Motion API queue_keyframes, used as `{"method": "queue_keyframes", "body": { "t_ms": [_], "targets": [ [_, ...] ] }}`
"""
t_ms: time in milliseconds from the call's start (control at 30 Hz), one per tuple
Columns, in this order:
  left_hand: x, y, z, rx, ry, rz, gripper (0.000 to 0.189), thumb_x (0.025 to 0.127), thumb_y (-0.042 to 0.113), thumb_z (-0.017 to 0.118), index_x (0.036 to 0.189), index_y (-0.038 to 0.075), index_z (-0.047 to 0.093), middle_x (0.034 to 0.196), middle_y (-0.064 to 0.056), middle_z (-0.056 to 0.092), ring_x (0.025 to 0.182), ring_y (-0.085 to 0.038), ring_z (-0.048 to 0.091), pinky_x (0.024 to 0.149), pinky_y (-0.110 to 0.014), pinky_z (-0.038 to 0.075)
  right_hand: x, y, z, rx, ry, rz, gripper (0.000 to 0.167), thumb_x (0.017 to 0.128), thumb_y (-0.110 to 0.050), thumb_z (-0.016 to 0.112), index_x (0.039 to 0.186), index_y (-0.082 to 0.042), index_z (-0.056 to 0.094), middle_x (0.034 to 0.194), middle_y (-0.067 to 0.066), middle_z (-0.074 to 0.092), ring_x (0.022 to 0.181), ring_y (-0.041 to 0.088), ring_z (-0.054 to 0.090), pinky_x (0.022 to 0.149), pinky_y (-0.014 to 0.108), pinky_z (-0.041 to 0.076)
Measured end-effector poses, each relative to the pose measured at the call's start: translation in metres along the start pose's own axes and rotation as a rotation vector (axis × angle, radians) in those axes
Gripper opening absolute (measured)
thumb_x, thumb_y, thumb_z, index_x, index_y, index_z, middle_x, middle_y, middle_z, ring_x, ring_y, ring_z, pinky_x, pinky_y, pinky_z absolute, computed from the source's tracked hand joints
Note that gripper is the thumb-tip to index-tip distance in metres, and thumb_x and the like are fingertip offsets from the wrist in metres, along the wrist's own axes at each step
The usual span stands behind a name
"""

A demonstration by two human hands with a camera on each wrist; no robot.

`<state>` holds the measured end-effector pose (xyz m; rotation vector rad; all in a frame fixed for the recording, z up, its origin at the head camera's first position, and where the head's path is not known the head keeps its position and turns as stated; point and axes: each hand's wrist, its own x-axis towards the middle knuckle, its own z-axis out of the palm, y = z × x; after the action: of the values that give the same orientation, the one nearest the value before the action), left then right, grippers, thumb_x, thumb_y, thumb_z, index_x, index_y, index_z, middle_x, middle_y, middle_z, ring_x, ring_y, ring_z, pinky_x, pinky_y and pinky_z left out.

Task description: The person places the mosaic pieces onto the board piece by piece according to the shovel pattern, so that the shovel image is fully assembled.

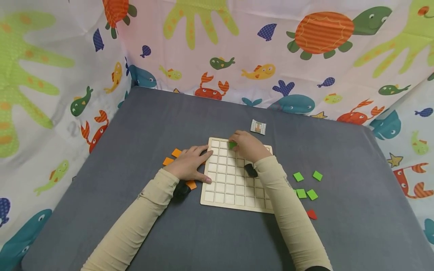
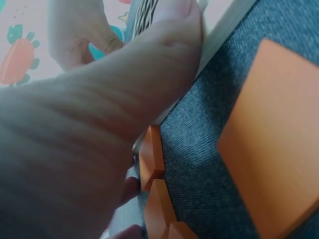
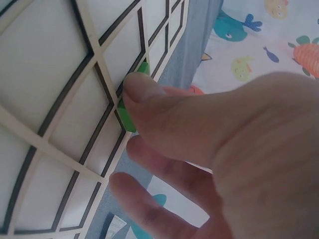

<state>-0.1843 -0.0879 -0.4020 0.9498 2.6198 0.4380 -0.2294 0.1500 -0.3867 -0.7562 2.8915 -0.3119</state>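
Clerk: First entry, at the fingertips?

Keeper: Green tile (image 1: 232, 145), one, upper centre of the head view. Pinched by the right hand (image 1: 250, 146), thumb across its face. Position: at a top-row cell of the wooden grid board (image 1: 220, 187). Whether fully seated: cannot be told, the thumb covering its middle.

Clerk: Left hand (image 1: 190, 163)?

Keeper: No tile grasped. Fingers spread, unclenched; thumb and fingertips rest on the board's left edge, centre of frame, presumably to steady it.

Clerk: Step in hand?

Keeper: Judged to be the setting of one green piece into its cell. Other visible cells bare; those beneath the right hand and right sleeve (image 1: 295, 214) hidden.

Clerk: Next move calls for?

Keeper: By judgement, squaring the tile to the raised slats, pressing it flat, then easing the pinch without lifting it out. A crooked corner could ride up on a slat.

Clerk: Stock further out?

Keeper: Orange tiles (image 1: 176, 153), several, left of the board, partly hidden by the left hand. Spare green tiles (image 1: 312, 194), loose group, right of centre. Red piece (image 1: 311, 214), one, just below these, beside the sleeve. Printed card (image 1: 258, 127), one, upper centre, just beyond the board; detail too small to read. All on grey cloth (image 1: 101, 188). Sea-animal curtain (image 1: 244, 84), across the top of the frame.
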Motion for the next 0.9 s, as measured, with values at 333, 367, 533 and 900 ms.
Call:
{"method": "queue_keyframes", "body": {
  "t_ms": [333, 367, 533, 900],
  "targets": [
    [0.000, 0.000, 0.001, 0.002, 0.008, -0.004, 0.098, 0.077, 0.060, 0.069, 0.153, 0.015, 0.027, 0.158, -0.012, 0.019, 0.140, -0.034, 0.026, 0.107, -0.054, 0.029, 0.001, -0.001, 0.002, -0.031, 0.029, -0.036, 0.027, 0.085, -0.006, 0.072, 0.112, -0.004, 0.068, 0.108, 0.009, 0.064, 0.100, 0.022, 0.062, 0.085, 0.030, 0.052],
    [0.000, 0.000, 0.001, 0.002, 0.010, -0.003, 0.097, 0.077, 0.059, 0.069, 0.152, 0.015, 0.027, 0.158, -0.012, 0.019, 0.140, -0.034, 0.026, 0.107, -0.054, 0.029, 0.002, -0.001, 0.003, -0.032, 0.032, -0.038, 0.027, 0.085, -0.006, 0.072, 0.112, -0.004, 0.068, 0.108, 0.009, 0.064, 0.100, 0.022, 0.062, 0.085, 0.030, 0.052],
    [0.000, 0.001, 0.002, -0.001, 0.008, -0.005, 0.097, 0.077, 0.059, 0.069, 0.152, 0.014, 0.027, 0.158, -0.012, 0.019, 0.140, -0.034, 0.026, 0.107, -0.054, 0.028, 0.001, -0.002, 0.002, -0.032, 0.025, -0.023, 0.027, 0.085, -0.007, 0.072, 0.112, -0.004, 0.068, 0.108, 0.008, 0.063, 0.100, 0.022, 0.063, 0.085, 0.030, 0.052],
    [0.003, -0.003, 0.004, 0.036, 0.017, -0.009, 0.099, 0.076, 0.063, 0.068, 0.153, 0.015, 0.027, 0.158, -0.011, 0.020, 0.140, -0.034, 0.027, 0.106, -0.054, 0.029, -0.007, 0.001, -0.008, 0.026, -0.031, -0.017, 0.034, 0.088, -0.010, 0.069, 0.121, -0.002, 0.064, 0.116, 0.013, 0.061, 0.103, 0.025, 0.062, 0.088, 0.034, 0.051]
  ]
}}
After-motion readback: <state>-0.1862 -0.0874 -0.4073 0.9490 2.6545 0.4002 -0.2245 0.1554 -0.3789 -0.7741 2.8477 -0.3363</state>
